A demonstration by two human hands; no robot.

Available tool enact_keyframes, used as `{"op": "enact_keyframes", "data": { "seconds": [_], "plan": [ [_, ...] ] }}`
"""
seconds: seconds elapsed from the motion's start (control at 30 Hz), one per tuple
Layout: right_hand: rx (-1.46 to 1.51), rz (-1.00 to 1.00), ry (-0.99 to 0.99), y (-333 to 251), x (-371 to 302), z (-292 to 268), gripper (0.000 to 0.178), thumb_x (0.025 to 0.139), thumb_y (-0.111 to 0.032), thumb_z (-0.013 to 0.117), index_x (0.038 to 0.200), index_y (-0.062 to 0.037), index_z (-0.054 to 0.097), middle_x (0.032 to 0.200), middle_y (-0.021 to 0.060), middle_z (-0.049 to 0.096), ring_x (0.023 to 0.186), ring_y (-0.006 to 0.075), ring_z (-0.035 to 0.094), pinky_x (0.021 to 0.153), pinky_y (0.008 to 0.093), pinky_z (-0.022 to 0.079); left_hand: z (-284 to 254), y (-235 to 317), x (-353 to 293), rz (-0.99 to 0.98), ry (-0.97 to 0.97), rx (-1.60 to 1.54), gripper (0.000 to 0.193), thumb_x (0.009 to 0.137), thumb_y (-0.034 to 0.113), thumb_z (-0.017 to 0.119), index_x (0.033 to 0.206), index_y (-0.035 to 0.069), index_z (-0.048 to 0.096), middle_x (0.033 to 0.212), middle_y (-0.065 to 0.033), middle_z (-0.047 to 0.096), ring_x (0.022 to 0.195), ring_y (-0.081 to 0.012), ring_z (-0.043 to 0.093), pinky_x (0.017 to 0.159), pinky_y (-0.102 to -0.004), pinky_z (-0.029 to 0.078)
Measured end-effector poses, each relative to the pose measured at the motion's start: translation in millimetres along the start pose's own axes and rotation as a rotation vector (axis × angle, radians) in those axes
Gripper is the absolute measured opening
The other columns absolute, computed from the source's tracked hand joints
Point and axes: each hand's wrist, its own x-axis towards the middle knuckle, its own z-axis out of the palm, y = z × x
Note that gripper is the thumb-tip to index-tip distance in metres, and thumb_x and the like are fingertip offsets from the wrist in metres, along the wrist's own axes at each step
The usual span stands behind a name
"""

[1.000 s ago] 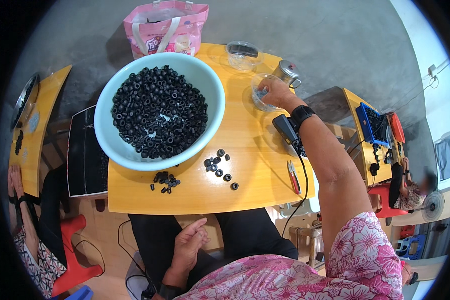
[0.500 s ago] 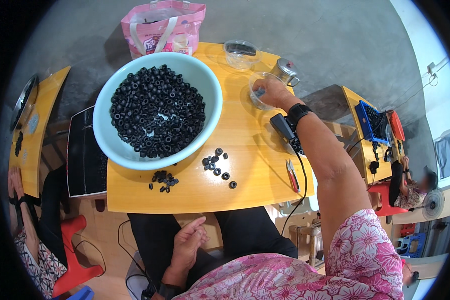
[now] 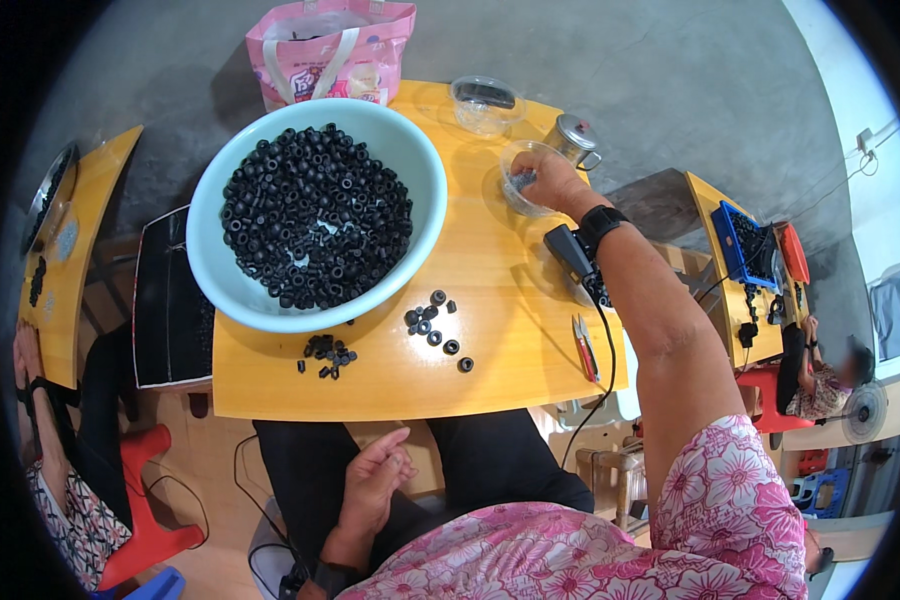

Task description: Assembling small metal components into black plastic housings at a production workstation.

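Note:
My right hand (image 3: pixel 552 184) reaches down into a clear plastic bowl (image 3: pixel 518 203) at the far right of the table. Its fingers are bent together over small grey pieces (image 3: pixel 523 179); what they pinch is hidden. My left hand (image 3: pixel 373 483) is over my lap, below the table edge. One finger points out while the others curl in, and whatever may be inside them is hidden. Small black ring-shaped parts (image 3: pixel 434 338) and a cluster of smaller black pieces (image 3: pixel 327 353) lie on the near table. A large pale blue basin (image 3: pixel 426 235) holds many black parts (image 3: pixel 320 215).
A pink bag (image 3: pixel 332 62), another clear tub (image 3: pixel 487 108) and a lidded metal mug (image 3: pixel 574 138) stand at the back. Red-handled snips (image 3: pixel 585 348) lie beneath my right forearm, near a black cable (image 3: pixel 607 372). Other people sit at tables (image 3: pixel 90 240) on both sides.
The view has shifted slightly. My right hand stays in the clear bowl with its fingers a little differently bent; my left hand remains over my lap.

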Motion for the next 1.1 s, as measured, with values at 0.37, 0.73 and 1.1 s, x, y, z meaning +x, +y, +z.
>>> {"op": "enact_keyframes", "data": {
  "seconds": [0.37,0.73,1.1],
  "plan": [
    [0.175,0.146,0.009,6,-1,-6,0.034,0.067,-0.011,0.065,0.101,-0.0106,0.068,0.099,0.015,0.067,0.096,0.032,0.062,0.086,0.0345,0.048,-3,-2,1,0.007,-0.006,0.014,0.036,0.094,0.009,0.052,0.129,-0.002,0.048,0.087,-0.0027,0.055,0.078,-0.01,0.055,0.079,-0.0282,0.05],
    [0.498,0.331,0.056,20,-5,-23,0.028,0.069,-0.007,0.065,0.097,-0.006,0.07,0.083,0.0098,0.068,0.072,0.018,0.066,0.07,0.0288,0.052,-2,-5,-2,-0.001,0.008,0.008,0.038,0.093,0.011,0.056,0.128,-0.002,0.05,0.089,-0.0024,0.056,0.077,-0.0088,0.055,0.078,-0.0261,0.049],
    [0.722,0.218,0.085,-4,-31,-46,0.022,0.073,-0.007,0.069,0.093,-0.0005,0.068,0.076,0.0051,0.065,0.068,0.0127,0.063,0.063,0.0265,0.052,4,-4,1,-0.013,0.06,0.06,0.035,0.093,0.007,0.052,0.127,-0.003,0.051,0.084,-0.0024,0.054,0.073,-0.0094,0.054,0.07,-0.023,0.046]
  ]
}}
